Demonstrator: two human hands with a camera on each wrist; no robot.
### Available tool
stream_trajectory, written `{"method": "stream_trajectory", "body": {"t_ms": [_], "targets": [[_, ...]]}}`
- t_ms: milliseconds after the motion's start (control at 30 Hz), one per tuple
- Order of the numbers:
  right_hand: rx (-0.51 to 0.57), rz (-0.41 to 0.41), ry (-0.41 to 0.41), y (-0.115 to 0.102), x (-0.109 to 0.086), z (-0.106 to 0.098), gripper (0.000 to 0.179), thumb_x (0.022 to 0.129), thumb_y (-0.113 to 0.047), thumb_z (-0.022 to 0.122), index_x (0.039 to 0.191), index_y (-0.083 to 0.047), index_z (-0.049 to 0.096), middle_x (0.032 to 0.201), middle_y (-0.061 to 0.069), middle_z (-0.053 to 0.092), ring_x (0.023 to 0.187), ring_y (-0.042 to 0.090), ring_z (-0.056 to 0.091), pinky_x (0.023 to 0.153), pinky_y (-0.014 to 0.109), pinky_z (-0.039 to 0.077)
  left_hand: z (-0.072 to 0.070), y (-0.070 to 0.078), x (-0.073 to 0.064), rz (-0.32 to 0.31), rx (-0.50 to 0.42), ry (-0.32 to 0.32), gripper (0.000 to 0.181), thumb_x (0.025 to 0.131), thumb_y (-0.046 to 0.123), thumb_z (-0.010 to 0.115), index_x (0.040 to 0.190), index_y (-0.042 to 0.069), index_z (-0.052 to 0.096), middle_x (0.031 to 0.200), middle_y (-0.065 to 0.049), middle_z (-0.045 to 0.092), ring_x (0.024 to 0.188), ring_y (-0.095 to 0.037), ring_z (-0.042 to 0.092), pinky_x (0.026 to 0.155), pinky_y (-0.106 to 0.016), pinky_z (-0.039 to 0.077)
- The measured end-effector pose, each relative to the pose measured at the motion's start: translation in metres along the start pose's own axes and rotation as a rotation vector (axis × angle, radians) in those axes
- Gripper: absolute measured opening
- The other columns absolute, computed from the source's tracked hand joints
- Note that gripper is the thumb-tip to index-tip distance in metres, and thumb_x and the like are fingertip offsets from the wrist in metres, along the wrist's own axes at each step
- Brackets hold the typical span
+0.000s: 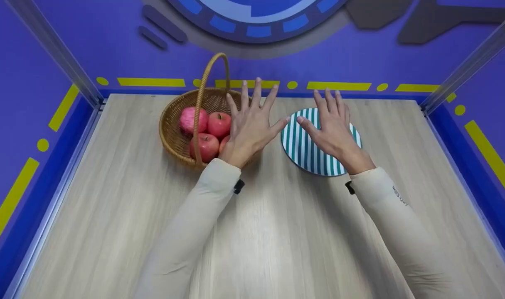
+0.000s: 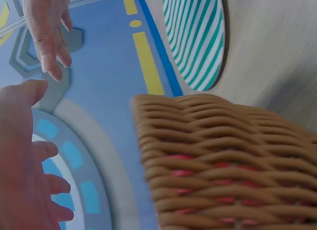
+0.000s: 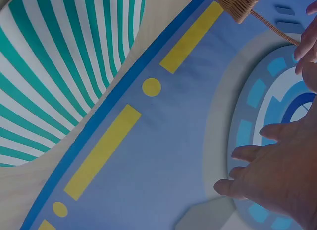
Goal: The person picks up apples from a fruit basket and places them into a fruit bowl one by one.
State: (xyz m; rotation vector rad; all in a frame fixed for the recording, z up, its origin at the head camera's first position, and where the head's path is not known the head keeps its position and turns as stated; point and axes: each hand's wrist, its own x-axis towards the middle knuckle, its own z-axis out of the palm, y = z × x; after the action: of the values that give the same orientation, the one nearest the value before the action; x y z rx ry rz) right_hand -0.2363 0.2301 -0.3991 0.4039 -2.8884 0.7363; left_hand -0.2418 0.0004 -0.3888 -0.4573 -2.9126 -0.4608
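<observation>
In the head view, my left hand point(image 1: 252, 124) is spread over the right side of a wicker basket point(image 1: 169, 137), hiding part of it. Inside the basket lie several red fruits; one is a streaked pink-red fruit point(image 1: 188, 119), and beside it are an apple point(image 1: 219, 124) and another apple point(image 1: 205, 147). My right hand point(image 1: 333, 128), fingers extended, is above a round board with green and white stripes point(image 1: 306, 149). Both hands hold nothing, with their thumbs pointing toward each other. In the left wrist view, the basket's woven wall point(image 2: 223, 160) is close, with red showing through its gaps.
The basket's arched handle point(image 1: 200, 99) rises on its left part. A wooden-patterned table point(image 1: 252, 245) lies below. Blue-purple panels with yellow dashes enclose it at the back wall point(image 1: 111, 54), left and right. Metal posts point(image 1: 65, 54) stand at the back corners.
</observation>
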Motion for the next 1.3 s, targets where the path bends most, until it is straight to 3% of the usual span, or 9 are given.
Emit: {"method": "stream_trajectory", "body": {"t_ms": [500,800,967,1300], "targets": [[0.019,-0.029,0.010,-0.013,0.002,-0.007,0.095,0.103,-0.070,0.046,0.171,-0.009,0.020,0.176,0.018,0.009,0.162,0.037,-0.003,0.129,0.057,-0.008,-0.037,0.014,-0.001,0.044,0.101,0.041,0.089,0.100,0.077,0.034,0.172,0.032,0.007,0.178,-0.008,-0.004,0.161,-0.038,-0.014,0.123,-0.065,-0.016],[0.088,-0.052,0.008,-0.019,0.005,-0.006,0.094,0.103,-0.070,0.047,0.172,-0.013,0.018,0.177,0.015,0.009,0.163,0.033,-0.004,0.129,0.056,-0.006,-0.062,0.018,-0.007,0.078,0.084,0.087,0.090,0.102,0.074,0.038,0.173,0.026,0.010,0.178,-0.013,-0.002,0.162,-0.038,-0.008,0.125,-0.061,-0.014],[0.114,-0.058,0.007,-0.022,0.006,-0.005,0.093,0.103,-0.070,0.048,0.171,-0.012,0.020,0.177,0.015,0.010,0.162,0.034,-0.002,0.130,0.057,-0.003,-0.074,0.015,-0.012,0.099,0.049,0.142,0.089,0.103,0.073,0.041,0.173,0.024,0.014,0.178,-0.014,0.000,0.162,-0.038,-0.007,0.125,-0.057,-0.017],[0.144,-0.067,-0.009,-0.030,0.010,-0.003,0.089,0.105,-0.062,0.053,0.172,-0.014,0.020,0.177,0.011,0.009,0.163,0.032,-0.001,0.130,0.058,0.001,-0.090,0.000,-0.020,0.072,0.005,0.230,0.088,0.103,0.073,0.040,0.172,0.024,0.018,0.177,-0.013,0.002,0.162,-0.037,-0.006,0.125,-0.053,-0.019]]}}
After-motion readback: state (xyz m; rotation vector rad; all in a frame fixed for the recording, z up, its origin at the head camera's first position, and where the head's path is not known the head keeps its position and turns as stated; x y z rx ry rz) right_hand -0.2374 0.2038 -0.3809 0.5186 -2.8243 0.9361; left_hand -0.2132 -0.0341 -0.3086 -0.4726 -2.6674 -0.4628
